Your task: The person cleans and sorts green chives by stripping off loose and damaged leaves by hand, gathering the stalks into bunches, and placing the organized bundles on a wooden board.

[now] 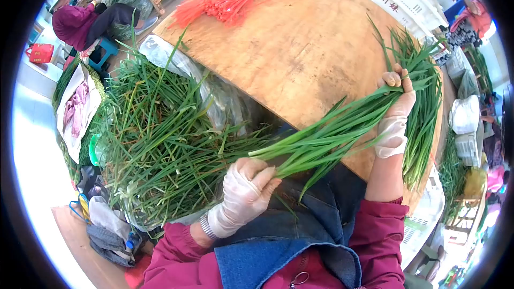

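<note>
The left hand (pixel 246 190), in a thin pale glove, is closed, pinching the pale stem ends of a bunch of long green leaves (pixel 332 134). Its fingers cover part of those ends, and the palm is turned out of view. The right hand (pixel 397 88), above and to the right, has its fingers curled around the leafy end; how tightly it grips, I cannot tell. The bunch slants between the hands, partly over the near edge of the wooden table (pixel 289 48).

Beside and below the right hand, a leaf pile (pixel 423 128) lies on the table, partly hidden by that forearm. Left of the left hand, a big heap of loose leaves (pixel 166 144) fills what looks like a container; leaves hide most of its walls, and clear plastic (pixel 187 72) shows along its far side. Beyond both hands, red strips (pixel 230 2) lie on the table. To the right of the right forearm, a white crate (pixel 425 219) is partly cut off by the table; its contents are hard to make out.
</note>
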